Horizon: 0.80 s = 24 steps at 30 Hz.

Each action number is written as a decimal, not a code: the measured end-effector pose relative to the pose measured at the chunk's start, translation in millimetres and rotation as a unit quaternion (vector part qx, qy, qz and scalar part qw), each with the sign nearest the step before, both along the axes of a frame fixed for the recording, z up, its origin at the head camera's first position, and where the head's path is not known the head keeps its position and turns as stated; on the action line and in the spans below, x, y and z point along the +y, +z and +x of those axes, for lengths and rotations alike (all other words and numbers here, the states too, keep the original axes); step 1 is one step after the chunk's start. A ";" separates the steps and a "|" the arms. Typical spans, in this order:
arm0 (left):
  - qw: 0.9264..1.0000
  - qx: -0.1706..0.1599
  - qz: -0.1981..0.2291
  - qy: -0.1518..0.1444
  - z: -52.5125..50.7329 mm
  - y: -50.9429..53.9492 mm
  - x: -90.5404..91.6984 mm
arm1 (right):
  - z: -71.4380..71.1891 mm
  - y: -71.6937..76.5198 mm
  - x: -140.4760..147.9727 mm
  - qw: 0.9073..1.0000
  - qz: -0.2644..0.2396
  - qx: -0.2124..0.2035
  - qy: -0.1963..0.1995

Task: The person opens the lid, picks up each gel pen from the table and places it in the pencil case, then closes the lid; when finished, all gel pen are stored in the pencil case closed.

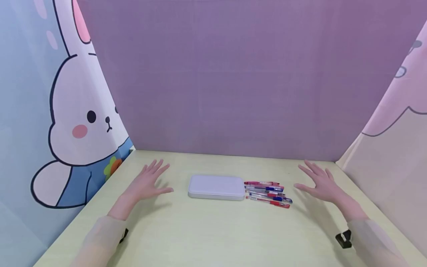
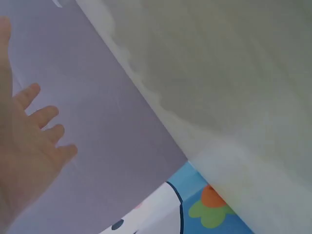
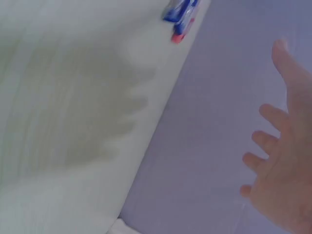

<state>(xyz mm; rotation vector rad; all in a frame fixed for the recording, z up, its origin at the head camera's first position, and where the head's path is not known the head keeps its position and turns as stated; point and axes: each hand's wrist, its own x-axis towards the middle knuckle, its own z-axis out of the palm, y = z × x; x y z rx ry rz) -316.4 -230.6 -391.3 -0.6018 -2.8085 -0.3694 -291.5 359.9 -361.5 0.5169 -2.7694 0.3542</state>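
A white, flat rectangular case [image 1: 217, 187] lies on the table in the head view, its lid down. Right beside it several capped pens [image 1: 268, 193] with red and blue caps lie in a loose bunch. To the left of the case my left hand [image 1: 146, 184] hovers with fingers spread, holding nothing. My right hand [image 1: 323, 185] hovers to the right of the pens, its fingers also spread and no object in them. In the right wrist view a few blue and red pen ends [image 3: 180, 17] show at the top edge.
The pale table [image 1: 213, 233] reaches back to a purple cloth [image 1: 220, 81]. A cloth with a cartoon rabbit [image 1: 83, 100] hangs along the left, and a pink and cream cloth [image 1: 397, 148] along the right. Dark bands sit near both cuffs.
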 end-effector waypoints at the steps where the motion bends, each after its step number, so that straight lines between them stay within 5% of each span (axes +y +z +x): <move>1: 1.000 -0.004 0.009 -0.005 -1.2 0.4 1.5 | -1.3 1.4 -3.4 1.000 -0.005 -0.001 0.008; 11: 0.994 -0.028 0.093 -0.047 -11.3 3.1 25.1 | -14.8 6.3 -49.6 0.997 -0.050 -0.038 0.045; 24: 0.985 -0.047 0.134 -0.093 -23.1 -1.9 52.2 | -25.2 -4.1 -114.8 0.991 -0.074 -0.051 0.097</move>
